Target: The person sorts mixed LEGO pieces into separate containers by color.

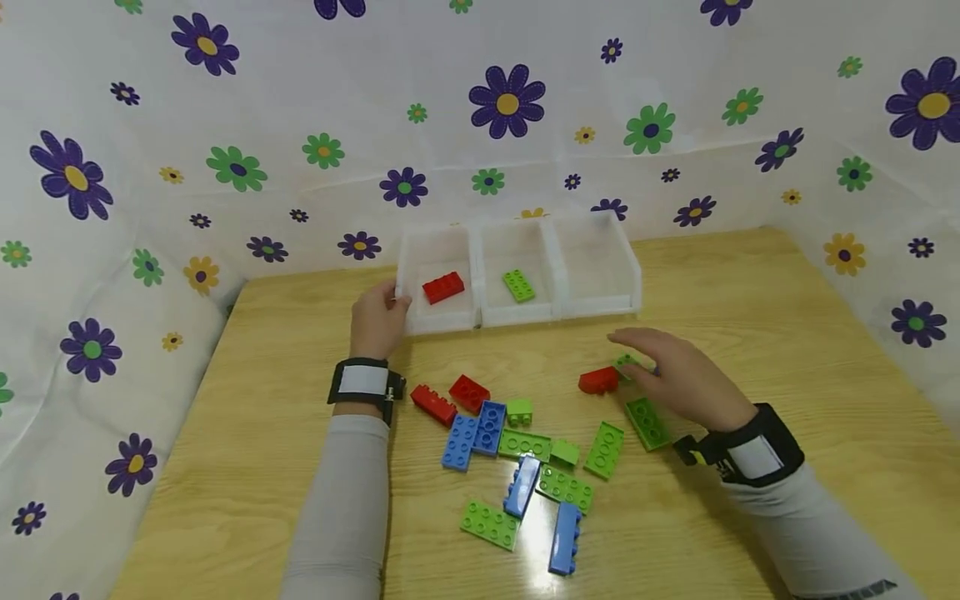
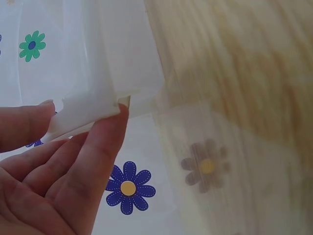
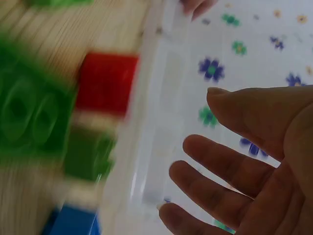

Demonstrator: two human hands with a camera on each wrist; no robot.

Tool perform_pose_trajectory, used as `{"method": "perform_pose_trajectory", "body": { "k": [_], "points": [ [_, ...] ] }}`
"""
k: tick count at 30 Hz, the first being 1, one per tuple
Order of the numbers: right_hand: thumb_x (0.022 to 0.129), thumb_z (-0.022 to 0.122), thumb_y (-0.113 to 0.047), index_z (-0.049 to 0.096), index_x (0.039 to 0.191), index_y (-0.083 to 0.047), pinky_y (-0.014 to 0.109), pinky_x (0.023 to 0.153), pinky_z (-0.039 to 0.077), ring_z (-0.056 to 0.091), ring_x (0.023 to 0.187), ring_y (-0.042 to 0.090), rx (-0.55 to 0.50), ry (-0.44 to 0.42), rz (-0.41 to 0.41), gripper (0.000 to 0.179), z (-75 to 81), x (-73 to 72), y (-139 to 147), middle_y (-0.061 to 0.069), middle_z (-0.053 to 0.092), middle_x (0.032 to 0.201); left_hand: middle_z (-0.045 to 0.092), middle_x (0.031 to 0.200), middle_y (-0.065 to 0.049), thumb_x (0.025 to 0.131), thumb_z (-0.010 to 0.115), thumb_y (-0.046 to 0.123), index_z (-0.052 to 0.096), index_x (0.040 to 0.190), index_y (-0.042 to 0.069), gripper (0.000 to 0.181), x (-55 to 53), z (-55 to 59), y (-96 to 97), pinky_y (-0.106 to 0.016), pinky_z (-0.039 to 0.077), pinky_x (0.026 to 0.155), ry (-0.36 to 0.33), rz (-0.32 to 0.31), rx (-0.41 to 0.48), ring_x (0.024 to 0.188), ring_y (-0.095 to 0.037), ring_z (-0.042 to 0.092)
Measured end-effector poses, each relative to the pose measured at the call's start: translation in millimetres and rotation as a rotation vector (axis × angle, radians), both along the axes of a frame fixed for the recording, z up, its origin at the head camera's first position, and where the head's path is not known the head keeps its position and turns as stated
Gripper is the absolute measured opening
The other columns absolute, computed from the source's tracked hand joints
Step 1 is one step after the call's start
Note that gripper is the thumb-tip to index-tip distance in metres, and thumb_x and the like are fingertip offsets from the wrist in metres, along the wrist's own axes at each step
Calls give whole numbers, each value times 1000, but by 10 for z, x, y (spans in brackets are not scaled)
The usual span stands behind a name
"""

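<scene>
My left hand holds the left side of a white three-compartment tray; the left wrist view shows thumb and fingers pinching its translucent corner. A red building brick lies in the left compartment, a light green one in the middle. My right hand hovers with spread fingers over the right end of the loose bricks, nothing in its grasp. Nearest to it are a red brick, a small green brick partly hidden by the thumb, and a dark green brick.
Several loose red, blue and green bricks lie scattered on the wooden table in front of the tray. A flower-patterned cloth hangs behind the tray and along both sides.
</scene>
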State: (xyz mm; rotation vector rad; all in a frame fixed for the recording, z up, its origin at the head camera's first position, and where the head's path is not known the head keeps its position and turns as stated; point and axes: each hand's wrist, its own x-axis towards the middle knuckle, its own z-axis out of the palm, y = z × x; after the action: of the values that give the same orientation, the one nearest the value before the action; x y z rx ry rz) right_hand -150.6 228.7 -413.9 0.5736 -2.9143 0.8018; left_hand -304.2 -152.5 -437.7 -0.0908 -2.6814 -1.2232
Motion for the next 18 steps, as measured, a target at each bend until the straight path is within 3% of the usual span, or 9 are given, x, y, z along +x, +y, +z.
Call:
{"method": "perform_pose_trajectory", "body": {
  "k": [3, 5, 8, 10, 12, 15, 18],
  "points": [
    [87, 57, -20, 45, 130, -9, 53, 89, 33, 38, 116, 38, 91, -45, -69, 46, -130, 40, 225, 20, 39, 131, 58, 113, -9, 86, 57, 14, 53, 122, 6, 37, -14, -2, -17, -35, 47, 78, -16, -2, 22, 94, -20, 55],
    [86, 58, -20, 43, 131, -8, 53, 89, 34, 37, 116, 40, 136, -85, -74, 48, -249, 73, 325, 23, 36, 132, 58, 112, -9, 86, 57, 14, 53, 123, 6, 37, -15, -1, -50, -35, 47, 78, -23, 5, 28, 93, -19, 55],
    [84, 61, -15, 48, 126, -7, 51, 85, 38, 44, 111, 37, 159, -111, -48, 45, -360, 126, 380, 21, 45, 125, 59, 110, -9, 86, 57, 14, 53, 122, 6, 37, -21, 10, -88, -35, 48, 76, -19, 15, 29, 92, -19, 55],
    [82, 63, -12, 54, 120, -7, 48, 83, 41, 50, 106, 32, 167, -103, -37, 40, -355, 141, 373, 15, 54, 116, 59, 110, -10, 86, 57, 13, 54, 121, 5, 36, -29, 18, -99, -35, 48, 76, -13, 16, 32, 92, -19, 55],
    [81, 63, -10, 59, 113, -7, 44, 81, 43, 54, 99, 26, 186, -97, -12, 31, -284, 125, 370, 7, 59, 107, 58, 110, -10, 87, 57, 14, 54, 121, 5, 36, -28, 28, -94, -36, 47, 77, -19, 10, 34, 92, -20, 55],
    [83, 61, -8, 60, 112, -7, 41, 78, 45, 55, 96, 23, 211, -105, 65, 29, -41, 13, 348, 5, 60, 105, 59, 110, -10, 87, 57, 14, 55, 120, 5, 35, -19, 23, -69, -36, 47, 78, -34, 4, 42, 92, -20, 54],
    [86, 56, -8, 56, 118, -8, 39, 76, 46, 54, 94, 20, 194, -71, 123, 32, 275, -281, 264, 6, 57, 108, 59, 109, -9, 86, 57, 14, 55, 120, 5, 34, -6, 6, -39, -36, 47, 78, -35, 9, 41, 92, -20, 54]
  ]
}}
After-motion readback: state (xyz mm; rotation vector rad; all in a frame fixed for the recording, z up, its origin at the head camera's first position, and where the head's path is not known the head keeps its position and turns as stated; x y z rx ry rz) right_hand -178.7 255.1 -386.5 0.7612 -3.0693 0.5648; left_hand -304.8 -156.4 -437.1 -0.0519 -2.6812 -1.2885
